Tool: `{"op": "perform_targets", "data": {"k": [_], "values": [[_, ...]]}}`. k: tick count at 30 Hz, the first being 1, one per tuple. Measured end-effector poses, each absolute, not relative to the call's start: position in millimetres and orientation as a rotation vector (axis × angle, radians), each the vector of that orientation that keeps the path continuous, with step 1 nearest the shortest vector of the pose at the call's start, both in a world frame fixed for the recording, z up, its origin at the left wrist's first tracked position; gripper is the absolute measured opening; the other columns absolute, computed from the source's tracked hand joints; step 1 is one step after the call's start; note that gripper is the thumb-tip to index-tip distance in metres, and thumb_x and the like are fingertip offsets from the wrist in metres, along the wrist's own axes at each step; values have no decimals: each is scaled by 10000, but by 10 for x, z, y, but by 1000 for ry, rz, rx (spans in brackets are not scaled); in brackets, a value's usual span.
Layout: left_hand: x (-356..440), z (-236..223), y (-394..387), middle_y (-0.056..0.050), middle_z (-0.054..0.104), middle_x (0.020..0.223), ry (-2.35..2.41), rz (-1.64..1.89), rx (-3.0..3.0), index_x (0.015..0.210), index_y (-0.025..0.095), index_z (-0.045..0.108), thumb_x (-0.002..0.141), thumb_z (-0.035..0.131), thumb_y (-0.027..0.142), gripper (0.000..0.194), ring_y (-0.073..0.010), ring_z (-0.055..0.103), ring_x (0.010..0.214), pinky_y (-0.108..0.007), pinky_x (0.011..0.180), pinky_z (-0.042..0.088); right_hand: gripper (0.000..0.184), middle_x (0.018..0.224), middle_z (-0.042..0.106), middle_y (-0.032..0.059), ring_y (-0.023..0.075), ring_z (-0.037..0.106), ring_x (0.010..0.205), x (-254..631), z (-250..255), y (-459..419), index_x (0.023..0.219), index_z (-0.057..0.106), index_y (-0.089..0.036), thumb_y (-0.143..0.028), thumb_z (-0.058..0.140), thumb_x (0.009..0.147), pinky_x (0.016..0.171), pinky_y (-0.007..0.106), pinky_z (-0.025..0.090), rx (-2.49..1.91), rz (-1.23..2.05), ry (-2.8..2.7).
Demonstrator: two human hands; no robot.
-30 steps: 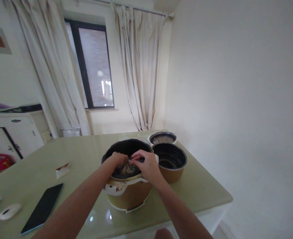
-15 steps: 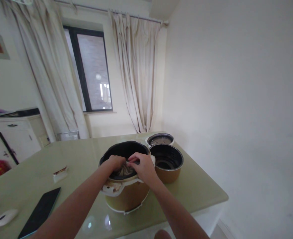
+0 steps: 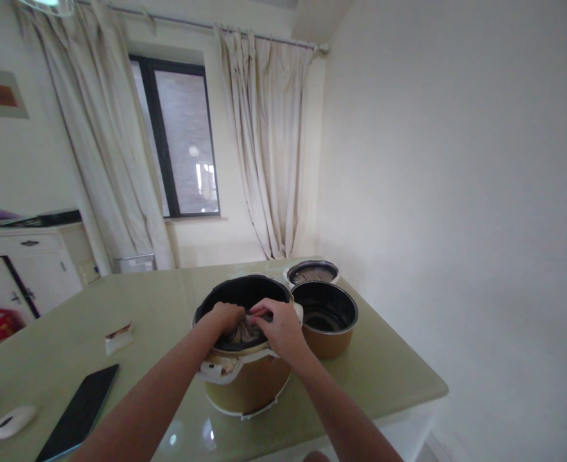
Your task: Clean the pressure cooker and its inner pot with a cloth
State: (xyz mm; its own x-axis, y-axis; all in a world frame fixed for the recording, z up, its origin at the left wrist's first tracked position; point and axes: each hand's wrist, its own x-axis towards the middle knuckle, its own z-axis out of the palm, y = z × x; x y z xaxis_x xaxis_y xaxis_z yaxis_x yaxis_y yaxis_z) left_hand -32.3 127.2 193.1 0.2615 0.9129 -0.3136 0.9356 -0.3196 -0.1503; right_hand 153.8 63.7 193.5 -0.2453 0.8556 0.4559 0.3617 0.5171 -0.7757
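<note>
A pressure cooker body with a golden-brown outside, a dark inside and a white rim stands on the table before me. Inside its mouth is a crumpled greyish-beige cloth. My left hand reaches over the rim, its fingers closed on the cloth and partly hidden. Opposite it, my right hand pinches the same cloth with bent fingers. Just right of the cooker, nearly touching it, sits the inner pot, brown outside and black within. Behind that lies a round lid, its inner side up.
The pale green glossy table carries a dark tablet or phone, a white oval object and a small packet on the left. A wall rises on the right; curtains and a window stand behind.
The view has shifted slightly, so everything sits a little lower and further right. Both hands stay on the cloth inside the cooker with hardly any movement.
</note>
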Motion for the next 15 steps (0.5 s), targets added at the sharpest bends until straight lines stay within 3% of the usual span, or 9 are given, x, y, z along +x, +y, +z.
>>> {"op": "perform_targets", "data": {"k": [8, 15], "values": [[-298, 1940, 1247, -213, 793, 1207, 1860, -545, 2412, 1160, 259, 810, 820, 746, 405, 376, -385, 737, 1176, -464, 955, 573, 113, 860, 829, 2, 211, 782, 837, 1533, 1934, 615, 881, 806, -248, -148, 807, 829, 776, 292, 530, -1029, 656, -1817], [-294, 1941, 1267, -216, 800, 1175, 1860, -522, 2410, 1103, 254, 822, 763, 794, 423, 381, -396, 748, 1143, -469, 938, 580, 171, 890, 832, 2, 211, 782, 862, 1531, 1926, 632, 907, 809, -250, -101, 793, 824, 797, 295, 529, -1009, 644, -1828]]}}
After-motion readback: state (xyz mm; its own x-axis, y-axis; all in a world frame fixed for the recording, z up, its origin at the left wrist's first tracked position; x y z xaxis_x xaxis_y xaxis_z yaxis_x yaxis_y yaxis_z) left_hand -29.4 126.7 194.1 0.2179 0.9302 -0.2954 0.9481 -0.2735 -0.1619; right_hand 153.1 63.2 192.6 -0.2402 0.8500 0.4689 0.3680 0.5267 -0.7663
